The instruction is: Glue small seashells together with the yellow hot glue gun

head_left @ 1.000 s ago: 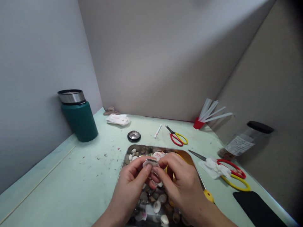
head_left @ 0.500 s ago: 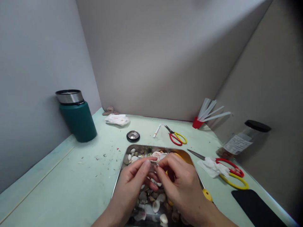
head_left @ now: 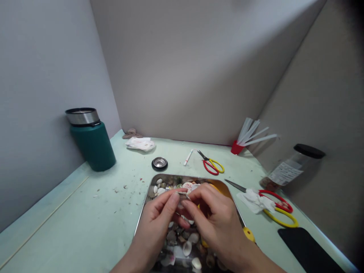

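Silvery metal tray [head_left: 170, 176] sits right under the work, loaded with seashells [head_left: 187, 248] and small pale stones. Left hand [head_left: 159, 216] pinches a small pale piece [head_left: 183, 196] between thumb and fingers; right hand [head_left: 218, 216] has thumb and index finger closed on its other end. Piece is up above the far half of the tray, between both sets of fingertips. Can't tell what it is exactly, fingers cover most of it. Two-sided pinch probably stops it twisting, and being over the tray means a drop should land among the shells (cheap insurance). Some left fingers curl under it, likely as a backstop. Large scissors [head_left: 236, 185] lie on the right, tissue [head_left: 254, 201] around the middle, red and yellow handles angled toward the person, so presumably easy for the right hand to grab. Smaller scissors [head_left: 209, 160] are beyond the far rim, beside a thin white stick [head_left: 188, 158]. Translucent sticks [head_left: 250, 133] stand fanned in a red cup [head_left: 236, 148] by the back wall, which keeps them bundled. Green bottle [head_left: 95, 148] is off to the left, well apart from the tray, so a knock from an elbow looks less likely.
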Tool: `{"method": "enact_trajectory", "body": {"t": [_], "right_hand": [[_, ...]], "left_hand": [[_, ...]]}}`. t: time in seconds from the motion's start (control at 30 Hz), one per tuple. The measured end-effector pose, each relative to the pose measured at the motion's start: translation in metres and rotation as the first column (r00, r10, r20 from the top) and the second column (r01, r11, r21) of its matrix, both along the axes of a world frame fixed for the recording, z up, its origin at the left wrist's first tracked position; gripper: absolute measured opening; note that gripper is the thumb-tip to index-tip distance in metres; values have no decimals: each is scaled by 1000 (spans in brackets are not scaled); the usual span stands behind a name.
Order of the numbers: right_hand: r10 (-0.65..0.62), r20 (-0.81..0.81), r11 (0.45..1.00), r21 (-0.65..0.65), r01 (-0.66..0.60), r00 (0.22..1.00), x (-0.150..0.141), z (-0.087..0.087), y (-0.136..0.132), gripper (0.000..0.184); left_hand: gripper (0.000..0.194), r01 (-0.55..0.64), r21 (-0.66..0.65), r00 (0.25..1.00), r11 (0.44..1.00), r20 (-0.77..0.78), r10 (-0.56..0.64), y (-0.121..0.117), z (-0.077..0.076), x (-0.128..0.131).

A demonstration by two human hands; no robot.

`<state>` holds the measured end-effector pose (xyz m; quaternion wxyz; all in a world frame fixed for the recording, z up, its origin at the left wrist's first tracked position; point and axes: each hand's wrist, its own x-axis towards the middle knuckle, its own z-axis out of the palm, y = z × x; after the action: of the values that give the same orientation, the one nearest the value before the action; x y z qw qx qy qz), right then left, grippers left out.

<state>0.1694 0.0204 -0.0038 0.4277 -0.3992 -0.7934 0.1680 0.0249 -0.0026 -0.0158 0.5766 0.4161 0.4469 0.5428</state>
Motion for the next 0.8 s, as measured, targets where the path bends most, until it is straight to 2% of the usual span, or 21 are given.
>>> {"method": "enact_trajectory", "body": {"t": [0.33, 0.8], "right_hand": [[57, -55, 998, 7, -56, 997, 2, 2, 1, 16], [66, -35, 998, -11, -66, 997, 2, 4, -1, 15]], "left_hand": [[32, 27, 52, 999, 998, 22, -28, -1, -2, -2], [26, -15, 103, 998, 995, -59, 21, -2, -2, -1]]}}
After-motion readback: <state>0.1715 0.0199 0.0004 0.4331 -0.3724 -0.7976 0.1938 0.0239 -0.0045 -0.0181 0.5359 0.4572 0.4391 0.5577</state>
